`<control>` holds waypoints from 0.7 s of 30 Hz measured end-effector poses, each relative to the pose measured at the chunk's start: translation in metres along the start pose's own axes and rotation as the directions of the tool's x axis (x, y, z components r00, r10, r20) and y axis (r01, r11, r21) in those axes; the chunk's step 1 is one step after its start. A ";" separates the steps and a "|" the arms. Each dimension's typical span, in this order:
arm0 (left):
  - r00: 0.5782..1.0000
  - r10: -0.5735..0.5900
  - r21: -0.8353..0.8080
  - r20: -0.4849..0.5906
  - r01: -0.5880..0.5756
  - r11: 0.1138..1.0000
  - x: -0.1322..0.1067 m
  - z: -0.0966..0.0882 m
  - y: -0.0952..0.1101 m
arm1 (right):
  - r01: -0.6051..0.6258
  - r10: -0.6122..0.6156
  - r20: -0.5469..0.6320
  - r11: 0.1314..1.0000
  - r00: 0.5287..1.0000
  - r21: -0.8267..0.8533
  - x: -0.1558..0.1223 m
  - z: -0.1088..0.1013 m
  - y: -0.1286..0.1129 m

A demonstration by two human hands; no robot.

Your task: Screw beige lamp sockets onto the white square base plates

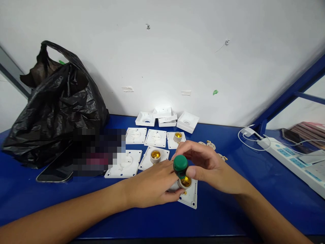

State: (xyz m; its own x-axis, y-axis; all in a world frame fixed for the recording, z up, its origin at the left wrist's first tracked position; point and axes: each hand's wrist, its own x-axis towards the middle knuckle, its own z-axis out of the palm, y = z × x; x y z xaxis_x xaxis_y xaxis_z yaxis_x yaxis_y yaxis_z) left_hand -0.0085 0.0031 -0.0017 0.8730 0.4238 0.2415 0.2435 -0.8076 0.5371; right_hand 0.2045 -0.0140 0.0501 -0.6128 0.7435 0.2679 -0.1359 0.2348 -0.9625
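My right hand (207, 166) is closed round a green-handled screwdriver (180, 164), held upright with its handle end towards me. Its tip is hidden behind the handle and fingers. My left hand (154, 183) grips a round lamp socket (186, 183) with a brass-coloured inside, its thumb on the near side. Under that socket lies a white square base plate (189, 199), partly covered by the left hand. Just beyond the hands, another socket (155, 156) sits on its own plate, and a third socket (178, 137) on a plate farther back.
Several bare white plates (134, 135) lie to the left of the sockets. White square covers (188, 122) stand against the wall. Loose round parts (210, 145) lie behind my right hand. A black plastic bag (63, 101) and a phone (57, 169) are left; a power strip (291, 159) is right.
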 end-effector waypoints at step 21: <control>1.000 0.001 -0.067 -0.001 -0.002 0.998 0.003 -0.005 0.003 | -0.026 0.026 0.014 1.000 1.000 0.018 -0.001 0.005 -0.003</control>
State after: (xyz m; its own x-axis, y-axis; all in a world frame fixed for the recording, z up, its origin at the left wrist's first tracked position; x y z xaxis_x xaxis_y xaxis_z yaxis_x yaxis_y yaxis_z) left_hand -0.0075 0.0040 0.0048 0.8730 0.4230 0.2430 0.2133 -0.7789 0.5897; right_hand 0.2021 -0.0185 0.0520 -0.6273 0.7402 0.2422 -0.1335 0.2043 -0.9698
